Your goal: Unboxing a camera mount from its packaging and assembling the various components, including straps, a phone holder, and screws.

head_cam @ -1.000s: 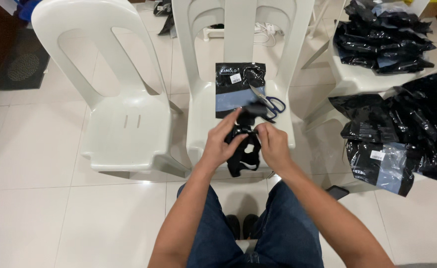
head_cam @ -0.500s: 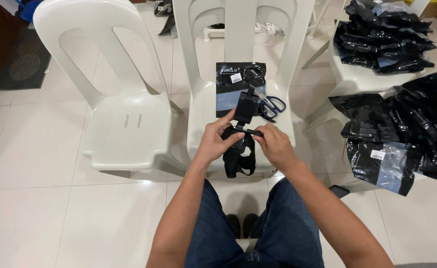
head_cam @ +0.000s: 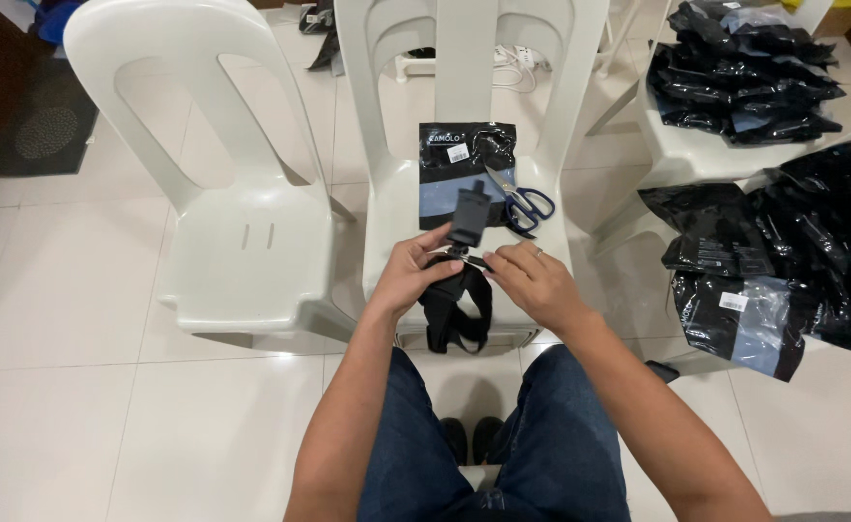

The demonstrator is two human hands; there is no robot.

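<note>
White chair (head_cam: 396, 208), hands (head_cam: 474, 275) holding upright black mount (head_cam: 466, 217)

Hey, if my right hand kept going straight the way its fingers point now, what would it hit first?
Your right hand points left toward the black strap mount it is already pinching, so that comes first. Just beyond it are the fingers of your left hand. Depth is hard to judge from above.

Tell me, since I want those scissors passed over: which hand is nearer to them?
Right. The right hand sits just below the scissors on the chair seat; the left hand lies farther off, beyond the black strap mount.
</note>
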